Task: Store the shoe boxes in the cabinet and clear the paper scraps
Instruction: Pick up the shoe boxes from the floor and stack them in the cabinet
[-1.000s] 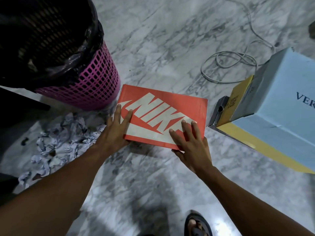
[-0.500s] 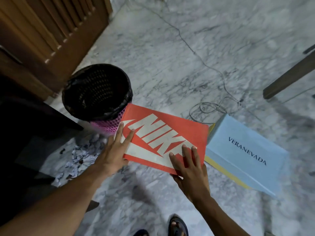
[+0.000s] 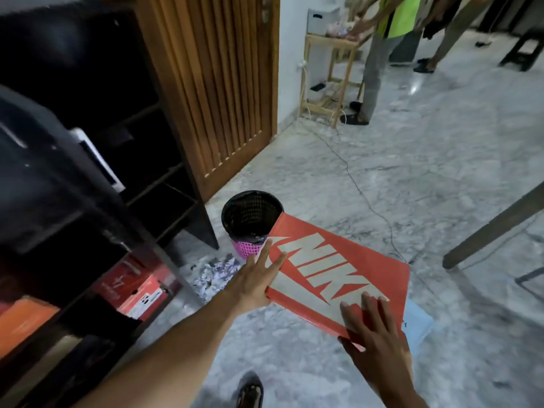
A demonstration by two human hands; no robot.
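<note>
An orange Nike shoe box (image 3: 338, 260) is held up off the marble floor, tilted, in front of me. My left hand (image 3: 256, 278) grips its left edge with fingers spread on the lid. My right hand (image 3: 374, 334) grips its near right corner, fingers on top. The dark open cabinet (image 3: 88, 172) stands to the left, with a red shoe box (image 3: 138, 290) on its bottom shelf and an orange one (image 3: 23, 322) further left. Crumpled paper scraps (image 3: 217, 273) lie on the floor by the cabinet. A light blue shoe box (image 3: 418, 325) peeks out below the orange one.
A pink bin with a black liner (image 3: 250, 219) stands beside the scraps. A slatted wooden door (image 3: 217, 83) hangs open behind it. A thin cable (image 3: 362, 192) crosses the floor. A wooden furniture leg (image 3: 494, 228) slants in at right. People (image 3: 379, 54) stand by a small rack at the back.
Both hands have lifted the orange box off the floor and the view has risen and swung left, bringing the open cabinet and the room into sight.
</note>
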